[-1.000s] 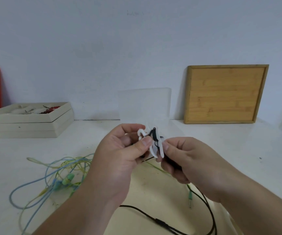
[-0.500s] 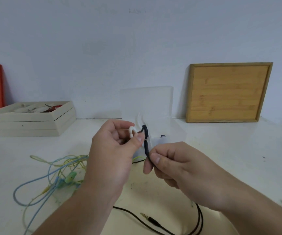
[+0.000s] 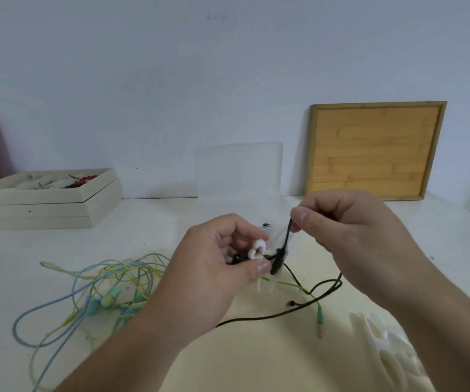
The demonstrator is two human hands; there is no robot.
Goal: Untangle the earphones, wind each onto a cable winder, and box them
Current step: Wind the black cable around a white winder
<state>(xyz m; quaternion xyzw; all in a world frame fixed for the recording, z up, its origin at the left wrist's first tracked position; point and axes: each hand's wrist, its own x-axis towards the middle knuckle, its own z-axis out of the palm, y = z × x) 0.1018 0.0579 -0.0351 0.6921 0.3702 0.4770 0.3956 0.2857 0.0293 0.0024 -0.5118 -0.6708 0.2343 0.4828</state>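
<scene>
Left grip [image 3: 214,267] pinches a white cable winder [image 3: 258,248] above the counter [image 3: 454,244]. Right grip [image 3: 364,236] pinches the black earphone cable [image 3: 286,239] taut just above it (the slack trails down to the counter). Behind stands a clear plastic box [image 3: 238,171], and a blue-and-yellow earphone tangle [image 3: 101,287] lies to the left.

A white winder [image 3: 258,248] was held between the thumb and fingers of the left hand [image 3: 214,267]. A black cable [image 3: 285,239] was pinched by the right hand [image 3: 350,230] and stretched taut up from the winder; its slack was looped on the table [image 3: 454,250]. A blue and yellow tangle [image 3: 101,290] was spread at the left. A clear box [image 3: 238,171] was stood open behind the hands, a bamboo tray [image 3: 375,148] was leaned against the wall, and spare winders [image 3: 383,349] were seen at lower right.
</scene>
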